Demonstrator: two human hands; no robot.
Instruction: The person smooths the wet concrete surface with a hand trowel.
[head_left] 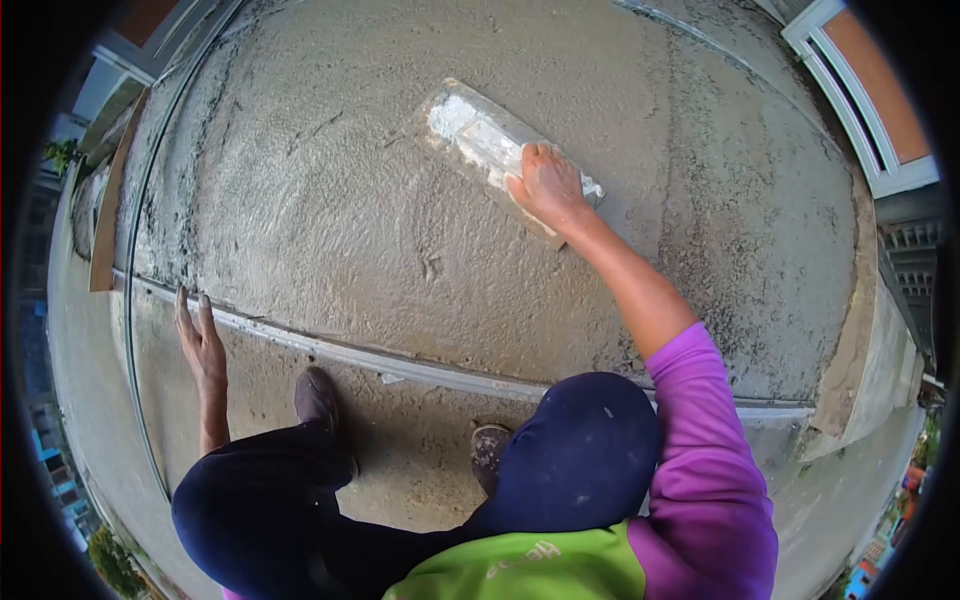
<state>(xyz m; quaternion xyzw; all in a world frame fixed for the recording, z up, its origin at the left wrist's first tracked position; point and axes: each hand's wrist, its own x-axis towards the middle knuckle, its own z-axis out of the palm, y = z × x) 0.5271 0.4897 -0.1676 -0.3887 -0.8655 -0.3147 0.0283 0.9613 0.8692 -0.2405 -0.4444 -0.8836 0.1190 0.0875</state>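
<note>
Wet grey mortar (pixel 330 200) is spread over the surface in front of me. My right hand (pixel 552 188) is closed around the handle of a rectangular hand float (pixel 460 120), whose top is crusted with white and grey mortar. The float lies flat on the mortar, slanting from upper left to lower right. At lower left, my left hand (pixel 205 350) has its fingers stretched out, with the tips right at a long metal strip (pixel 340 350) along the near edge of the mortar. Nothing shows in that hand.
A thin dark cable (pixel 135 220) runs down the left side. Below the strip, my shoes (pixel 317 395) stand on rough concrete (pixel 400 440). Rougher mortar (pixel 740 240) covers the right part. A white-framed orange panel (pixel 880 85) stands at upper right, and a board (pixel 112 200) at left.
</note>
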